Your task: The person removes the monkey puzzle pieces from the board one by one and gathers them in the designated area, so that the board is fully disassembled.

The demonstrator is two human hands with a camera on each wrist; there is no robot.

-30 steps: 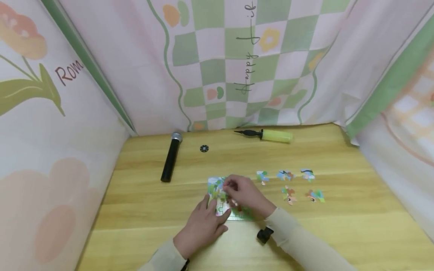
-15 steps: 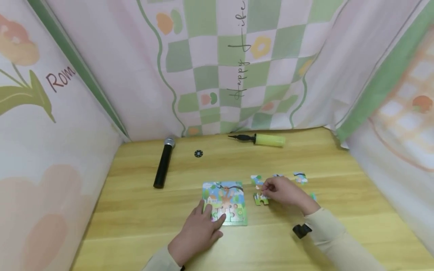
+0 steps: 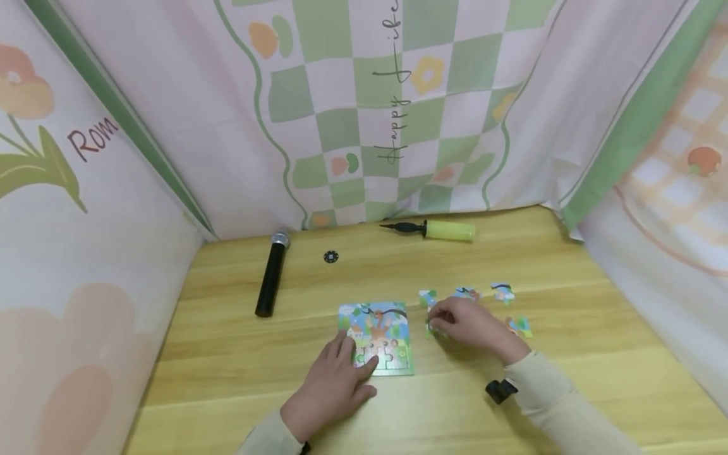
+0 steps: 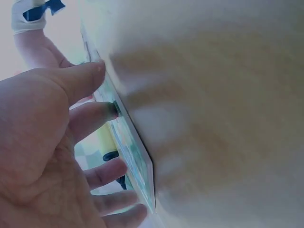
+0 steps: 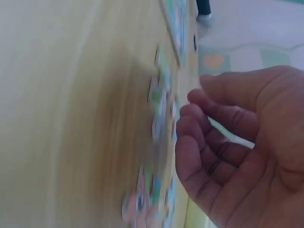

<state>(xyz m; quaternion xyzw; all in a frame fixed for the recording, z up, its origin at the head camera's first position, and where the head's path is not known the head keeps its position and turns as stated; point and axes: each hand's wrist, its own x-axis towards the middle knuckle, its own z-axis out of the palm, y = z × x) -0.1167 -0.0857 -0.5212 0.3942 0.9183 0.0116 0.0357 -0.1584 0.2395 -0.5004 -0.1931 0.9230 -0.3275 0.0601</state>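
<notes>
My left hand (image 3: pixel 332 382) rests on the left edge of a square jigsaw board (image 3: pixel 378 322), fingers extended and spread. The board bears a picture of an orange-brown animal by a branch, with pale piece outlines along its lower part. My right hand (image 3: pixel 474 325) is over a green jigsaw piece (image 3: pixel 429 332) just right of the board, mostly covering it in the head view. In the right wrist view its fingers (image 5: pixel 190 154) are loosely bent, with no piece visible between them; blurred jigsaw pieces (image 5: pixel 159 102) lie on the table below.
Loose jigsaw pieces (image 3: pixel 503 292) lie around the right hand, one piece (image 3: pixel 520 327) partly behind it. Farther back are a black microphone (image 3: pixel 271 278), a small round black disc (image 3: pixel 331 256) and a yellow-green hand pump (image 3: pixel 449 230). Printed curtains (image 3: pixel 375 126) enclose the wooden table (image 3: pixel 227 354).
My right hand has moved right from the board to the loose pieces, where a green piece now lies, then shifted slightly left over it. My left hand stays at the board.
</notes>
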